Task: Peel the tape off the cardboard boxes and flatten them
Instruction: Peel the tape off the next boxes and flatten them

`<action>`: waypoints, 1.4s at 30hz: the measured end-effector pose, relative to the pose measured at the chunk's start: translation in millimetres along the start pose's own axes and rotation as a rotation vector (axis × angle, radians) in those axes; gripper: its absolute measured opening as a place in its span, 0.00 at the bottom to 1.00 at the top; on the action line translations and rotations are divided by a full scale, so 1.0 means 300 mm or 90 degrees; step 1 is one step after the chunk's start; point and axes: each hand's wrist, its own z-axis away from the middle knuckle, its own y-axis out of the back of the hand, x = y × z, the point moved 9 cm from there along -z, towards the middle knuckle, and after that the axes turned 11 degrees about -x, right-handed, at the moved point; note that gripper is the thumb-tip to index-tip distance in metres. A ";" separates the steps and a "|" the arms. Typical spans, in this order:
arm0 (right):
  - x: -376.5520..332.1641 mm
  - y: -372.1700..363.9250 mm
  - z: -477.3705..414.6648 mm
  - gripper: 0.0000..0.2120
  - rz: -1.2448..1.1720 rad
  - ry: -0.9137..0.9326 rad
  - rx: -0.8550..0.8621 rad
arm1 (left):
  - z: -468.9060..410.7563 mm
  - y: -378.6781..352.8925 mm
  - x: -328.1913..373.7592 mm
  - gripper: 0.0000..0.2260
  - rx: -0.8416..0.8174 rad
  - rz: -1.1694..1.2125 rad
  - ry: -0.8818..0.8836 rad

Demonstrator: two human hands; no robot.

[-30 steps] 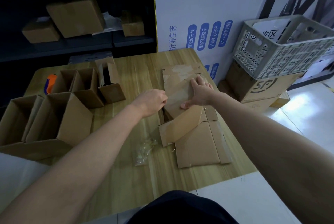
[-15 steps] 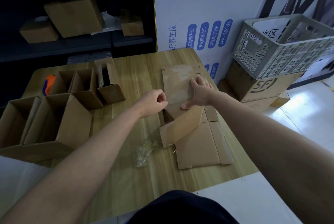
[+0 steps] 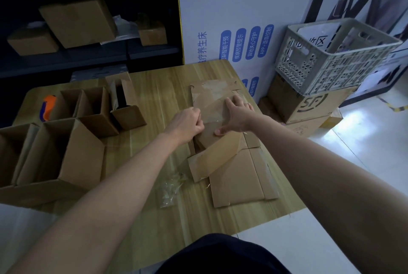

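Brown cardboard fills the scene: a flattened brown cardboard box (image 3: pixel 212 101) lies at the far right of a pale wooden table (image 3: pixel 154 88). It overlaps a second flattened brown carton (image 3: pixel 240 178) that sits nearer the viewer.

Over the last second the hands have barely moved. The left hand (image 3: pixel 187 122) has drawn its fingers into a tighter fist at the box's left edge. A glossy strip of clear tape (image 3: pixel 215 119) now shows faintly between that hand and the right hand. It looks lifted from the cardboard, though the sheen is too dim to be sure. If so, the peel on this box has probably just begun.

The left hand is knuckles up, with thumb and curled fingers apparently pinching the tape's end. The right hand (image 3: pixel 238 112) lies flat on the box, palm down. Its fingers are spread toward the far edge and its thumb is stretched back, pinning the cardboard against the pull. Both forearms reach forward from the bottom of the view.

A crumpled wad of clear tape (image 3: pixel 171 187) rests on the table just left of the flattened cartons. Open brown cardboard boxes (image 3: pixel 72 154) stand in a cluster at the left, not yet flattened, so much of the job likely remains. An orange and blue tool (image 3: pixel 47 105) lies behind them.
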 end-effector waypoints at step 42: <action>-0.056 0.019 0.007 0.55 0.109 -0.105 -0.054 | 0.287 -0.212 -0.350 0.02 -0.011 0.808 0.354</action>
